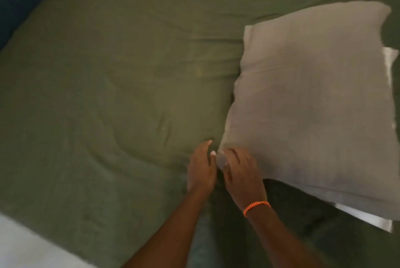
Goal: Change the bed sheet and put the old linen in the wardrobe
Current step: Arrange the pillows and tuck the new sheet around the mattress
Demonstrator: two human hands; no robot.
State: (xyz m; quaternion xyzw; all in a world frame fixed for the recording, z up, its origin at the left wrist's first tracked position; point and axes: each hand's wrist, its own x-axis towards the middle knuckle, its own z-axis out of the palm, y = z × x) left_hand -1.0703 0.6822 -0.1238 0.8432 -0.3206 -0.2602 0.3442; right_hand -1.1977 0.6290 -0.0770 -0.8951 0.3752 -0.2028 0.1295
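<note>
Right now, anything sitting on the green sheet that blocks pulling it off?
Yes. The white pillow lies on the green sheet at its right side. The right hand holds the pillow's near corner; the left hand is open beside it. Nothing else visible lies on the sheet.

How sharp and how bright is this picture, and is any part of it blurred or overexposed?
Head view: dim, soft light; the green sheet looks muddy. The whole frame is soft, and the hands and the pillow are smeared by motion blur. A bright strip at the right edge is washed out. The bed's edges curve, as with a wide-angle lens.
</note>
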